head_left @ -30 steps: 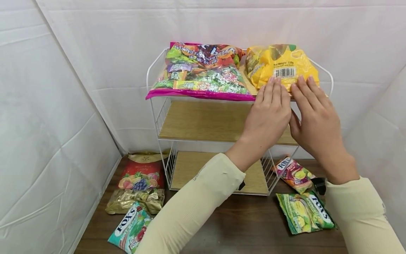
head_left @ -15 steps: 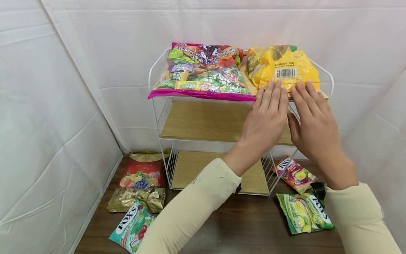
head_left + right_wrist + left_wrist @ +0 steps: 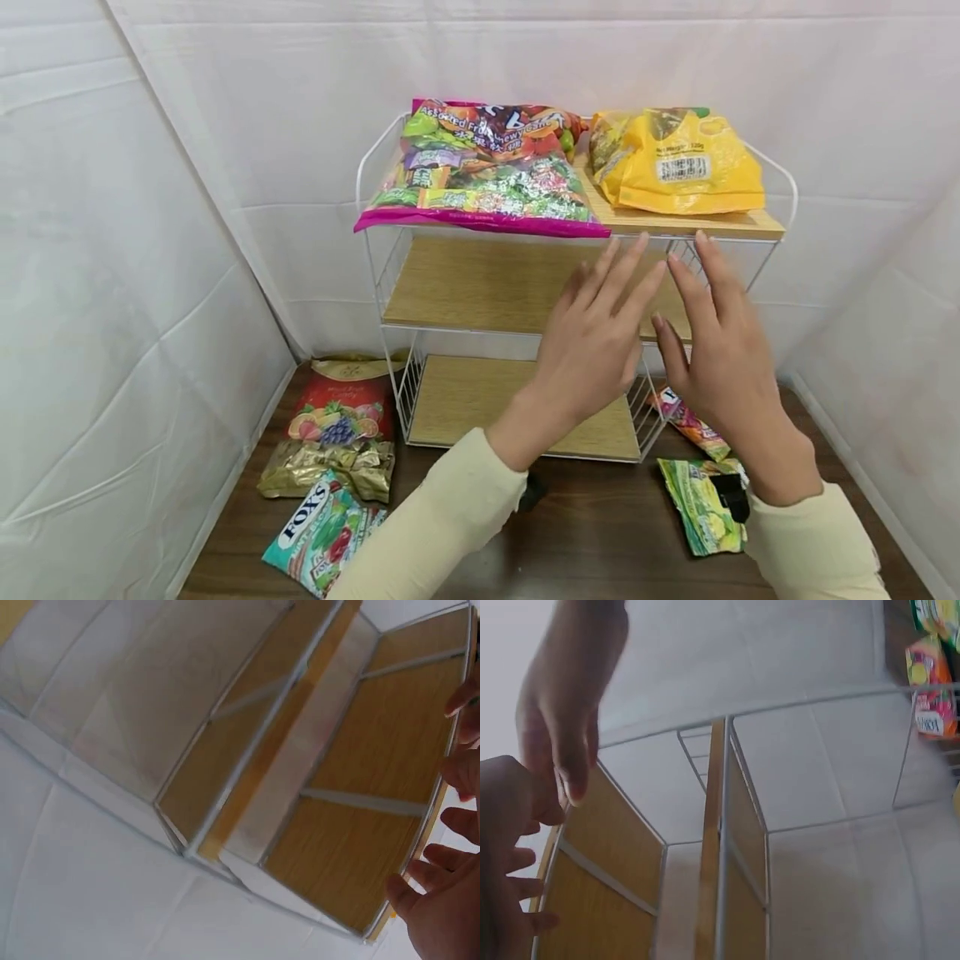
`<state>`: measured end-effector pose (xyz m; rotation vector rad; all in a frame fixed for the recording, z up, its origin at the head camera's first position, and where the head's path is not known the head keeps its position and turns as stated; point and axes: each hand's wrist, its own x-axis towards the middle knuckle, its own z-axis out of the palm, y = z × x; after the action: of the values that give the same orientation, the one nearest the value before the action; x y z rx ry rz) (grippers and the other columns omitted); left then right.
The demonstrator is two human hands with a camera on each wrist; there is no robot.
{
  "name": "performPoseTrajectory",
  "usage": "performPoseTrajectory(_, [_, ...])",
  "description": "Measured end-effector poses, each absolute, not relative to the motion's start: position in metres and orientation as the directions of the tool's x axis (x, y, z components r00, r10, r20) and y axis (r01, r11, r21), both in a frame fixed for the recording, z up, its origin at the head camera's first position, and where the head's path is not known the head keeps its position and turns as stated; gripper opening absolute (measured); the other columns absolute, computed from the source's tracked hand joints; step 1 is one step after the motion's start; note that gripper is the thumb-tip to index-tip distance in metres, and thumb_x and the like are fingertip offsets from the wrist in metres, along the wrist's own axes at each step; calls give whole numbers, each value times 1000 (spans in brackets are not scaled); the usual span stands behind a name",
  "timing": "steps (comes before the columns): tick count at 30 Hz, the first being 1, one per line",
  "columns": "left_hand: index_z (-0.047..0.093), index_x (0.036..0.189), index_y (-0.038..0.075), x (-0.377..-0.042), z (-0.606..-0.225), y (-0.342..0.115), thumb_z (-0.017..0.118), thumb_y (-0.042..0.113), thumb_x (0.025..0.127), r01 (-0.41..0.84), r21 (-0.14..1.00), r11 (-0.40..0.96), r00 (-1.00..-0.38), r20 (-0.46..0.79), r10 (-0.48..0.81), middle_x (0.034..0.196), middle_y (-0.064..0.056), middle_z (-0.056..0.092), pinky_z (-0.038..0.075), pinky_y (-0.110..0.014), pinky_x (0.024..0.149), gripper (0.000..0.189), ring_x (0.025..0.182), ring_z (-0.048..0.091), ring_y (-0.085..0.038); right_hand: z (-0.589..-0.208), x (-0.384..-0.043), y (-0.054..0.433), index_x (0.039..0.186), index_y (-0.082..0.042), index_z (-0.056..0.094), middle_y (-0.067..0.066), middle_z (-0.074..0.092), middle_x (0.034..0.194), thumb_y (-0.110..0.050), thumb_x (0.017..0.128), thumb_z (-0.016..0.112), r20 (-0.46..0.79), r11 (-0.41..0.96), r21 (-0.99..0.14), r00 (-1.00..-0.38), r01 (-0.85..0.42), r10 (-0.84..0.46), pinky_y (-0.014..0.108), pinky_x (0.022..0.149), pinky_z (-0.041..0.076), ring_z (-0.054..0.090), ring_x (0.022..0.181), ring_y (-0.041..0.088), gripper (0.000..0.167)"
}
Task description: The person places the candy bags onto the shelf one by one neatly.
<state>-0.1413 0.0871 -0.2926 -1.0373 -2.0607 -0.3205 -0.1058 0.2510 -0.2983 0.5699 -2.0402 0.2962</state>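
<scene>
Both hands hang in front of the rack in the head view, fingers extended and holding nothing. My left hand (image 3: 588,350) is before the middle shelf (image 3: 480,283), its fingertips just under the top shelf's front edge. Beside it, my right hand (image 3: 723,358) points up towards the right end of the top shelf (image 3: 652,222). A yellow candy bag (image 3: 686,167) with a barcode stands at the right of that shelf, apart from the fingers. On its left lies a pink-edged bag of assorted fruit chewy candy (image 3: 487,171), overhanging the front edge.
Left of the white wire rack (image 3: 365,275), a red and gold candy bag (image 3: 337,425) and a teal FOX'S bag (image 3: 322,533) lie on the dark table (image 3: 585,542). Right of it are a purple FOX'S bag (image 3: 693,423) and a green candy bag (image 3: 697,508), partly hidden by the right arm.
Both hands have drawn back and down from the yellow candy bag, which they were touching at its lower front. Their fingers have spread. The bags on the shelf stay in place.
</scene>
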Motion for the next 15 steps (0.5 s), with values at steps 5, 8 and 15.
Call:
performPoseTrajectory(5, [50, 136, 1, -125, -326, 58, 62, 10, 87, 869, 82, 487, -337, 820, 462, 140, -15, 48, 25, -36, 111, 51, 137, 33, -28, -325, -97, 233, 137, 7, 44, 25, 40, 142, -33, 100, 45, 884, 807, -68, -410, -587, -224, 47, 104, 35, 44, 124, 42, 54])
performPoseTrajectory(8, [52, 134, 0, -112, -361, 36, 63, 9, 86, 877, 158, 454, -371, 824, 428, 133, -15, 54, 33, -41, 107, 50, 133, 40, -28, -351, -86, 219, 135, 8, 46, 26, 46, 136, -34, 100, 46, 882, 769, -150, -436, -622, -180, 37, 107, 33, 47, 121, 41, 55])
performPoseTrajectory(15, [49, 139, 11, -83, -433, -6, 64, 10, 87, 789, 408, 459, -591, 709, 386, 132, -5, 55, 40, -44, 101, 55, 125, 48, -23, -408, -62, 185, 136, 7, 47, 21, 48, 136, -35, 101, 46, 822, 684, -335, -556, -648, -124, 28, 108, 30, 47, 122, 38, 54])
